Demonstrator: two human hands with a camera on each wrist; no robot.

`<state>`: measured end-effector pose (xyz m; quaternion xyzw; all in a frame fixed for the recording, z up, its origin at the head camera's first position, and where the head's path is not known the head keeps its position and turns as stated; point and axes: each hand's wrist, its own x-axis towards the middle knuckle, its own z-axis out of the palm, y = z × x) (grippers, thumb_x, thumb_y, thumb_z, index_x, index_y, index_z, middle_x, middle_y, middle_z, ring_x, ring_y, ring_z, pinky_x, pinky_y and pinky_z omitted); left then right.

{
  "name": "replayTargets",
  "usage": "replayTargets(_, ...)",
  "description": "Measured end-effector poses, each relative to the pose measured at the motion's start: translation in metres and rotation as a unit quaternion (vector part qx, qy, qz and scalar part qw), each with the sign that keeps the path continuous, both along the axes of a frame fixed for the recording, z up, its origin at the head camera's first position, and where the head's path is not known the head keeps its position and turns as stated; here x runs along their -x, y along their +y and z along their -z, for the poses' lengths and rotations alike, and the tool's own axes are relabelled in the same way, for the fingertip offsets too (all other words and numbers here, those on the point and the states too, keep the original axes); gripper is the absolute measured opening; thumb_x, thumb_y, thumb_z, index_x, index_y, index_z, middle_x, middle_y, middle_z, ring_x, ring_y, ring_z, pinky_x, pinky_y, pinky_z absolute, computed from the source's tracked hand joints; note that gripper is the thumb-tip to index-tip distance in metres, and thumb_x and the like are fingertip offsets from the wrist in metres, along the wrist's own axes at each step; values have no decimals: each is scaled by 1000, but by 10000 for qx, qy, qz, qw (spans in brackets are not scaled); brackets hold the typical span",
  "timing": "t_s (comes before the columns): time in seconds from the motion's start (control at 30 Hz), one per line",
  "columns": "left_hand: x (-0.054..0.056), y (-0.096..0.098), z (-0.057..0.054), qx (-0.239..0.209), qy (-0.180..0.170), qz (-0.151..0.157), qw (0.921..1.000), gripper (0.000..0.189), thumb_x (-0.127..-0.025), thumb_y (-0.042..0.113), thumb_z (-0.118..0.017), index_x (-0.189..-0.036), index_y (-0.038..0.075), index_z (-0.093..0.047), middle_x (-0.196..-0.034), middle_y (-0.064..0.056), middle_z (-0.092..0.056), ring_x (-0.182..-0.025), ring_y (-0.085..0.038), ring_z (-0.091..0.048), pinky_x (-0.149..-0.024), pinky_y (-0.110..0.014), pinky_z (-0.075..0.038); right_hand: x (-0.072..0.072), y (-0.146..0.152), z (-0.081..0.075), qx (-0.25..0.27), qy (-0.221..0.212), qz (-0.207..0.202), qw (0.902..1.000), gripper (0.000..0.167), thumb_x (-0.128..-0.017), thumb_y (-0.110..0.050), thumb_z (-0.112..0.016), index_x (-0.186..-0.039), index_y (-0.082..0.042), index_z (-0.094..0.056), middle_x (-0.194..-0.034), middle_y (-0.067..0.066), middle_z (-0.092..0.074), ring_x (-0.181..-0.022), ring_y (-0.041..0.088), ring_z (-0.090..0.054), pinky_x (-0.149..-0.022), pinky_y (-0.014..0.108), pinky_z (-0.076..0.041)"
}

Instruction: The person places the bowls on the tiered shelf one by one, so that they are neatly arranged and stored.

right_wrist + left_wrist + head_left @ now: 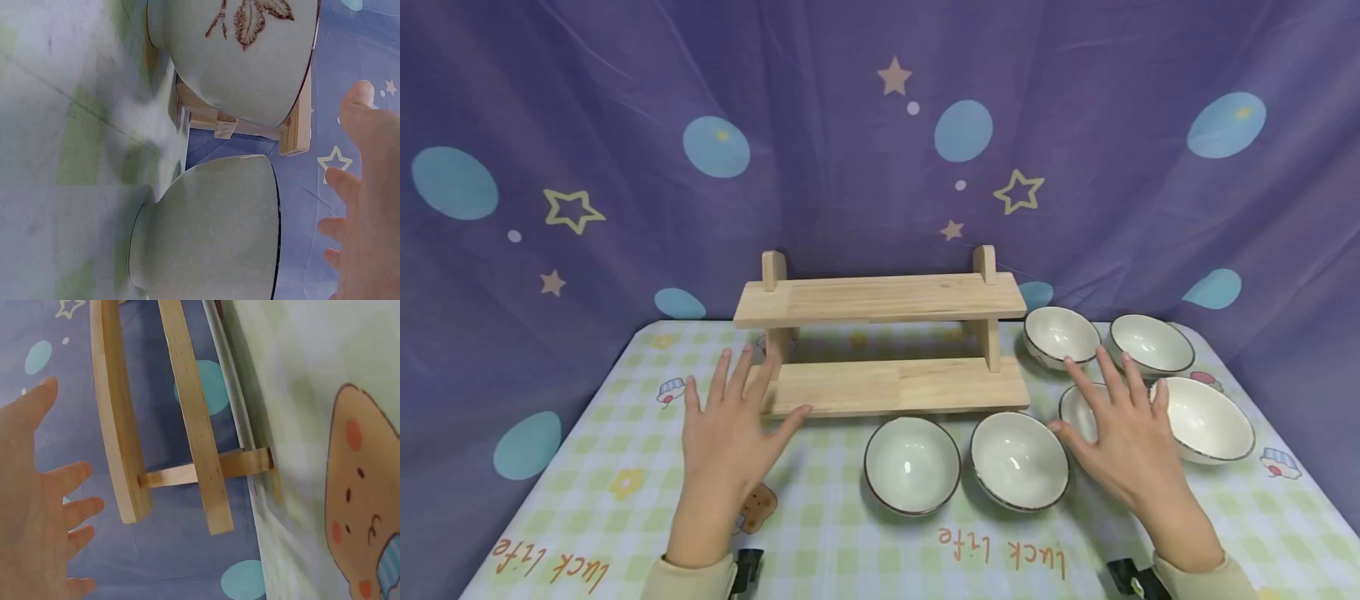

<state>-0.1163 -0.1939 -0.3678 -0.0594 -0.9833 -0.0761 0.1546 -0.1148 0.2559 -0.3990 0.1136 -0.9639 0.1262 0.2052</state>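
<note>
A two-tier wooden shelf stands at the back middle of the table, with bare boards. My left hand, fingers spread and holding nothing, is by the shelf's left end; the left wrist view shows the hand beside the boards. My right hand is spread above the right-hand bowls, partly hiding a small bowl. Left of it are two pale bowls with dark rims, one bowl beside another bowl. Brown leaves decorate a bowl's side in the right wrist view.
Behind the right hand stand a bowl and another bowl, with a wider bowl at its right. A checked cloth with printed pictures covers the table. A purple curtain hangs behind the shelf.
</note>
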Motion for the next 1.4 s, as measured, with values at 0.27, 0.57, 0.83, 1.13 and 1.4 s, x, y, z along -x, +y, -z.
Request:
replayTargets(0.27, 3, -5, 5, -76, -49, -20, 10000, 88, -91, 71, -50, -158, 18, -29, -161, -16, -24, -150, -35, -10, -114, -68, 1, -1, -1, 1, 5, -23, -5, 10000, 80, -87, -48, -70, -155, -26, -35, -160, 19, -24, -149, 40, -7, -111, 73, -1)
replayTargets(0.57, 7, -22, 8, -119, -421, -22, 9990, 91, -91, 74, -45, -160, 19, -21, -163, -15, -19, -150, -37, -8, -114, -67, 4, 1, -1, 1, 10, 102, -48, 9999, 79, -88, -52, -68, -155, -26, -35, -160, 18, -25, -149, 40, -9, -110, 74, -2)
replayTargets(0.83, 10, -34, 9, -458, -618, 102, 9970, 91, -91, 73, -48, -160, 18, -23, -163, -16, -17, -150, -38, -6, -114, -68, 2, 1, 2, -5, 35, 168, 28, 9998, 81, -87, -52, -69, -156, -25, -35, -161, 17, -23, -150, 39, -7, -109, 75, -4)
replayTargets(1.13, 27, -47, 21, -1169, -1395, 100, 9832, 93, -89, 71, -53, -159, 16, -26, -160, -22, -23, -146, -47, -14, -109, -73, -1, -1, 4, -3, 125, 208, -55, 9997, 80, -88, -51, -69, -155, -24, -36, -163, 15, -20, -149, 39, -9, -110, 74, -4)
replayTargets(1.4, 33, -55, 30, -1931, -1959, -51, 9614, 94, -86, 73, -57, -158, 20, -29, -156, -24, -32, -137, -52, -31, -104, -69, -30, 1, 4, -3, 150, 398, -286, 9987, 77, -87, -51, -69, -153, -23, -40, -157, 19, -30, -147, 40, -17, -112, 70, -12)
